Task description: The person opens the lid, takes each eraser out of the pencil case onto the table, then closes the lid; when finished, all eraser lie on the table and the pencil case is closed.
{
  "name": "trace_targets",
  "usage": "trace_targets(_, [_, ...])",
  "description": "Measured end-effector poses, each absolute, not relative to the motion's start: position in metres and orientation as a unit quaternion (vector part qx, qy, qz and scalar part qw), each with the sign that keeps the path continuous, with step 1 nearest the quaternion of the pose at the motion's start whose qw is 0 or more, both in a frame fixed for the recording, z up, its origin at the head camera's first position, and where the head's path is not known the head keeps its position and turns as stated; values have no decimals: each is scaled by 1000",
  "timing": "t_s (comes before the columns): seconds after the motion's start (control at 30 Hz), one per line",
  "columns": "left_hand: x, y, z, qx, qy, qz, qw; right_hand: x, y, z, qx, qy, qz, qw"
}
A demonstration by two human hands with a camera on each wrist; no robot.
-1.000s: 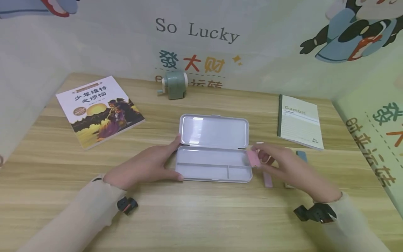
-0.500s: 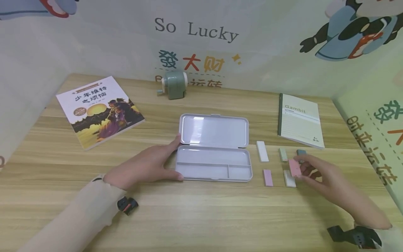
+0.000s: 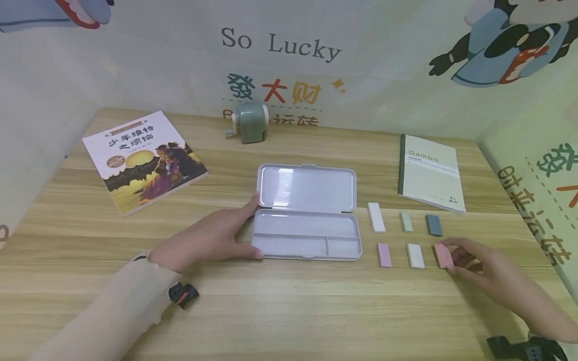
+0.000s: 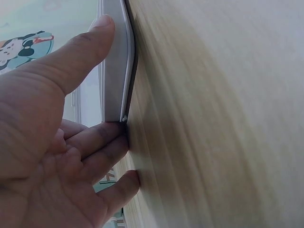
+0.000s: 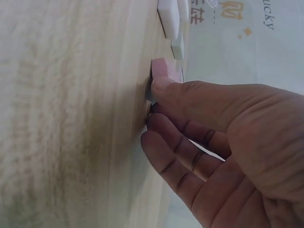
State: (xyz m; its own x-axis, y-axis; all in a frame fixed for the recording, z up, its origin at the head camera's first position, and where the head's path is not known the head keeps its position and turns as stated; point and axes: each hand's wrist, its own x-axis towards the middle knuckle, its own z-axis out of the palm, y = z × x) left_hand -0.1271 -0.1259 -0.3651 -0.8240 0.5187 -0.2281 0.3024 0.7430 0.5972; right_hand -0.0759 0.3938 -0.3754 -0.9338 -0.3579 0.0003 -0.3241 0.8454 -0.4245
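Note:
In the head view an opened white pencil case lies on the table, its lid folded back and its divided tray bare. My left hand touches the case's left side, thumb near the front corner and fingers near the hinge; the left wrist view shows the thumb fairly straight against the wall. My right hand pinches a pink eraser between thumb and fingers at the right end of the front row. A blue-grey eraser lies just behind it. My other right fingers curl loosely.
White, pale green, lilac and second white erasers lie in two rows right of the case. A notebook, a crank pencil sharpener and a book lie farther back. A printed cloth hangs behind.
My right hand has carried the pink eraser from the case's right edge rightward and down to the front row's right end. My left hand and the case have stayed put.

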Motion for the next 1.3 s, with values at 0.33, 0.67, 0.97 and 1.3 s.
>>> trace_targets(0.33, [-127,-126,-363,225,912,283,195,-77,397,-378,-177,958,-220,47])
trace_targets(0.67, [-127,-126,-363,222,912,283,196,-79,398,-377,-166,958,-221,71])
trace_targets(0.97, [-127,-126,-364,226,911,286,194,-84,403,-375,-218,950,-223,27])
trace_targets(1.3, [-126,-126,-364,227,913,281,189,-119,357,-347,-204,956,-211,-3])
